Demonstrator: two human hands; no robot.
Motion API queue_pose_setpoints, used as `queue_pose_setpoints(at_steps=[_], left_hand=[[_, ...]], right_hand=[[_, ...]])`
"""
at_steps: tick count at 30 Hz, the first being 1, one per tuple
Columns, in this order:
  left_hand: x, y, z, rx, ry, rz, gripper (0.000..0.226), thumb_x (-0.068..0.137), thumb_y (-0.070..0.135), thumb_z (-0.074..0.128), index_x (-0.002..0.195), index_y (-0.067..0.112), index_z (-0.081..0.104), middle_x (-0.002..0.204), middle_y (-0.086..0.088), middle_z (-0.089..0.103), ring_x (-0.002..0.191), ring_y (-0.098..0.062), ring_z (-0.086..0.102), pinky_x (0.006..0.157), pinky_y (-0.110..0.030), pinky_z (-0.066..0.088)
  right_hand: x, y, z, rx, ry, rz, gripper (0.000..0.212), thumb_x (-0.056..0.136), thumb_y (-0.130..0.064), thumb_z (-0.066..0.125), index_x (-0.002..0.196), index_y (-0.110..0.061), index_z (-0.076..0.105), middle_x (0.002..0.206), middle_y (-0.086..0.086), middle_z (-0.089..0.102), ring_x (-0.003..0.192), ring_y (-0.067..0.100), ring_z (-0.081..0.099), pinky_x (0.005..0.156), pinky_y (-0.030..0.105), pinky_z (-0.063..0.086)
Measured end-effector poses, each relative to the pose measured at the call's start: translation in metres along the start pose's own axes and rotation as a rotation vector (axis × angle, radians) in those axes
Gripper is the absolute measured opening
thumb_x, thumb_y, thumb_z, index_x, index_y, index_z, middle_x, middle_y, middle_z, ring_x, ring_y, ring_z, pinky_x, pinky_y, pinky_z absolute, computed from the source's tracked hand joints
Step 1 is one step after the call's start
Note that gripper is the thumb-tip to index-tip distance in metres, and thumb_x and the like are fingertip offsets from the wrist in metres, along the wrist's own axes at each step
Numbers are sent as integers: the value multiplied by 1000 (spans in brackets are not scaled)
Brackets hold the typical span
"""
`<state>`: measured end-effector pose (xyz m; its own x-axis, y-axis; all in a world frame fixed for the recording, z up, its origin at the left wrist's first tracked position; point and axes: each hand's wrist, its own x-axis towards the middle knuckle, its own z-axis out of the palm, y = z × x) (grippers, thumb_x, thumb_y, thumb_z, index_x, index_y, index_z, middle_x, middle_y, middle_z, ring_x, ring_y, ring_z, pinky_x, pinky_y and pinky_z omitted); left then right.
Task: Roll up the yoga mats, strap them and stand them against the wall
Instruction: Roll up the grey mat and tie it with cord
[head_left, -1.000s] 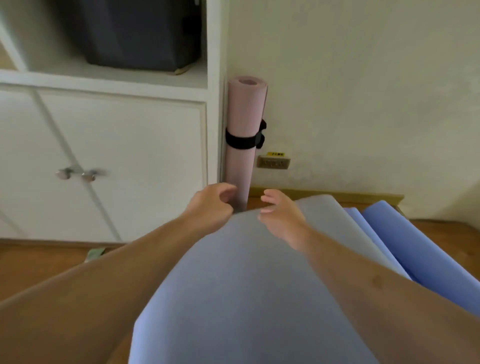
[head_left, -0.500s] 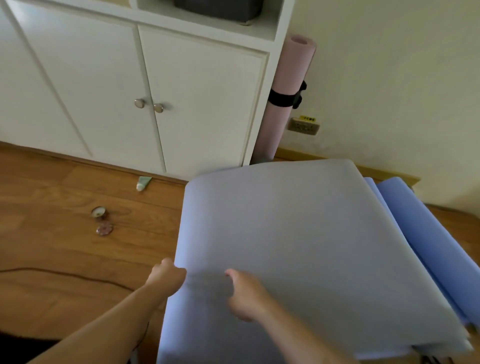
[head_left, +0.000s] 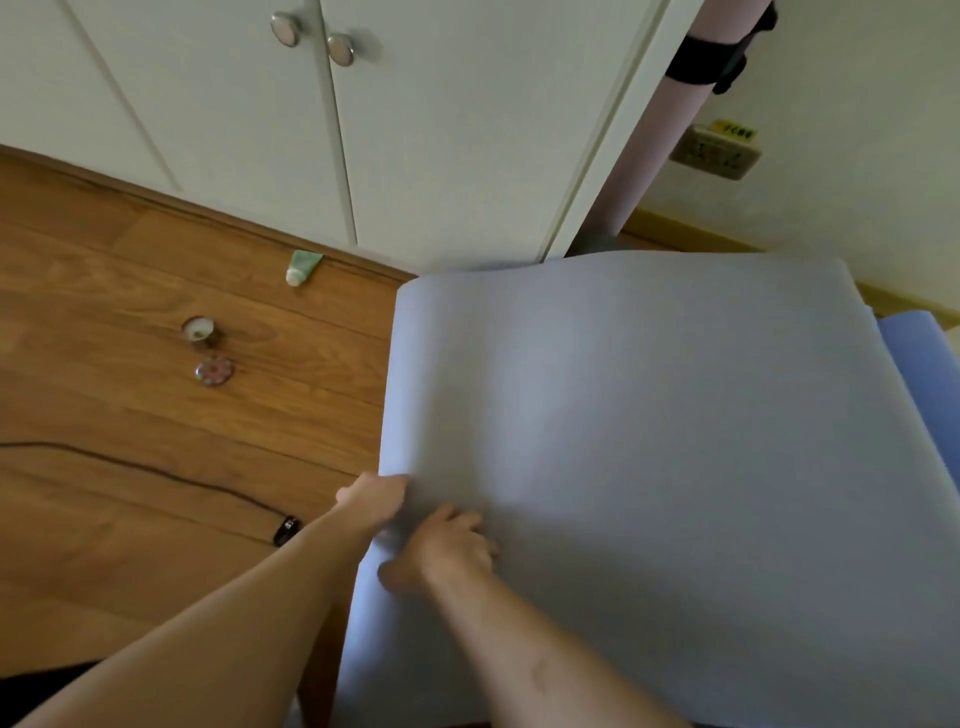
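A lavender-blue yoga mat (head_left: 649, 415) lies spread over the floor, its far end curled up near the cabinet. My left hand (head_left: 371, 501) grips the mat's left edge, fingers tucked under it. Beside it, my right hand (head_left: 449, 545) presses on the mat's surface with curled fingers bunching the material. A rolled pink mat (head_left: 654, 156) stands upright in the corner against the wall, bound by a black strap (head_left: 701, 65). A second blue layer (head_left: 924, 374) shows along the right side.
White cabinet doors (head_left: 415, 130) with round knobs face me. On the wooden floor (head_left: 130, 426) lie a green tube (head_left: 301, 266), a small round cup (head_left: 198, 330), a floral disc (head_left: 214, 371) and a black cable (head_left: 156, 475) with a plug (head_left: 285, 530). A wall socket (head_left: 717, 153) is near the pink roll.
Both hands drew back from the pink roll to the blue mat's left edge and now hold it. My view has tilted down and moved closer to the floor.
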<state>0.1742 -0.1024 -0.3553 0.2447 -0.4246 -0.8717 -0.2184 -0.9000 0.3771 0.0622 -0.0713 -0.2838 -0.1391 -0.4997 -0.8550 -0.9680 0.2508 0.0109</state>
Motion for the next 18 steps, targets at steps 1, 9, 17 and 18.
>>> queue_pose_setpoints(at_steps=[1, 9, 17, 18], left_hand=[[-8, 7, 0, -130, -71, -10, 36, 95, 40, 64, 104, 5, 67, 96, -15, 63, 83, -32, 62, 76, -37, 53], [-55, 21, -13, -328, -121, 44, 27, 94, 24, 51, 90, 7, 70, 87, -10, 80, 78, -28, 75, 78, -37, 45], [-117, 38, -24, -168, -123, 340, 79, 62, 74, 89, 113, 18, 66, 113, -1, 74, 106, -16, 70, 93, -38, 58], [-133, 42, -25, -184, -192, 347, 80, 62, 75, 89, 114, 18, 66, 115, 1, 75, 110, -17, 70, 95, -39, 57]], right_hand=[[5, -5, 2, 24, 11, 35, 121, 85, -67, 64, 162, 3, 3, 161, 33, 19, 146, 57, 34, 117, 59, 39], [-2, 11, -21, 308, 192, 1, 69, 85, -50, 71, 142, -16, 52, 143, 18, 53, 129, 40, 61, 104, 44, 55], [-82, 105, -105, 720, 305, -196, 24, 76, -6, 79, 99, -7, 71, 100, 11, 77, 92, 30, 75, 73, 38, 64], [-94, 122, -115, 796, 312, -224, 26, 76, 2, 81, 100, -6, 71, 99, 10, 78, 90, 28, 75, 77, 40, 65]])
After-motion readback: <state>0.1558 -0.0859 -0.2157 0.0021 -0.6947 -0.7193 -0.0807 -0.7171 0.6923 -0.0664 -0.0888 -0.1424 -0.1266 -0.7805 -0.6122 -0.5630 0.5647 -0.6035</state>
